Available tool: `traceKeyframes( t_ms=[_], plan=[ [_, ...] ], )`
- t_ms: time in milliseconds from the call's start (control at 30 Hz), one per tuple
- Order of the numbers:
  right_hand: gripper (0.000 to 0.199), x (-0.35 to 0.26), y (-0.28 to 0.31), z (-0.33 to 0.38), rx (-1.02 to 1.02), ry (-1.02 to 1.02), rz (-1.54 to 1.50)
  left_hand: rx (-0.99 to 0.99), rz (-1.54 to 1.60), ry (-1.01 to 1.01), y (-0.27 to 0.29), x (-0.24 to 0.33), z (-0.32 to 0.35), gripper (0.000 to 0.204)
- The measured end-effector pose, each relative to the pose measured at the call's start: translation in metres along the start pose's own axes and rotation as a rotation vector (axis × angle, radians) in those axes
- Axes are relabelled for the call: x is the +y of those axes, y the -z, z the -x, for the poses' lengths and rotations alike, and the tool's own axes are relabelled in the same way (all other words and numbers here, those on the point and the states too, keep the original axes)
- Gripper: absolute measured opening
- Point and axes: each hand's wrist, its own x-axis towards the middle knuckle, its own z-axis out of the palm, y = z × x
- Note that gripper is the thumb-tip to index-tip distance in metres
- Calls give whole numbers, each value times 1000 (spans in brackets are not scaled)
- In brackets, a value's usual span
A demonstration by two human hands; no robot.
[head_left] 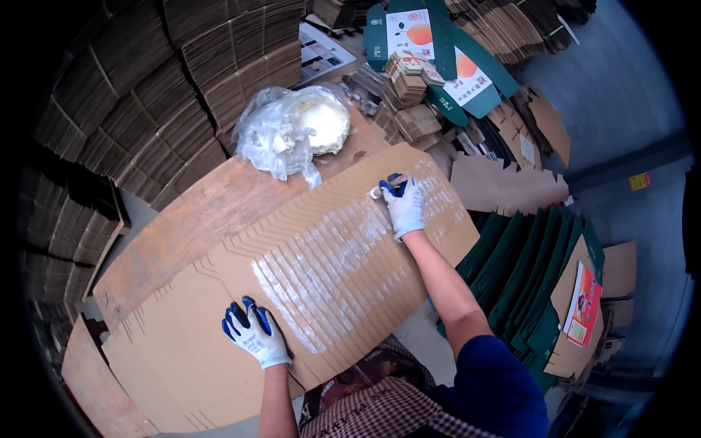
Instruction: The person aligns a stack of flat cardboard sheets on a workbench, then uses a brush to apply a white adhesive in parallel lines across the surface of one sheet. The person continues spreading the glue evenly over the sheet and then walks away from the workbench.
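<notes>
A gloved right hand (403,204) grips a small brush (377,193) at the far edge of fanned cardboard sheets (219,343) on a wooden table (212,204), while the left hand (255,337) presses flat, fingers spread. Glue stripes cover the middle and right; the left part looks bare.
</notes>
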Motion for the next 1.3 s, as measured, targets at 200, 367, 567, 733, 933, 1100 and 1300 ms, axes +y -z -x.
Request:
traceKeyframes(
  t_ms=[200,367,567,733,933,1100,1300],
  plan=[
    [44,-14,24,-31,-27,-73,87,-18,9,12,2,1,-2,36],
    [43,-27,17,5,-107,34,-2,-19,-5,24,3,-1,-1,36],
    [38,-57,37,39,-295,26,103,-25,-5,31,5,-1,-1,37],
    [32,-77,41,88,-395,317,-173,-31,-10,32,4,0,-3,37],
    [31,-72,39,76,-447,152,-16,-19,-16,36,5,-1,0,37],
    [30,-80,34,91,-521,249,-191,-26,-6,27,5,2,-3,36],
    [39,-83,50,66,-469,124,67,-17,-13,49,6,-2,0,35]
  ],
)
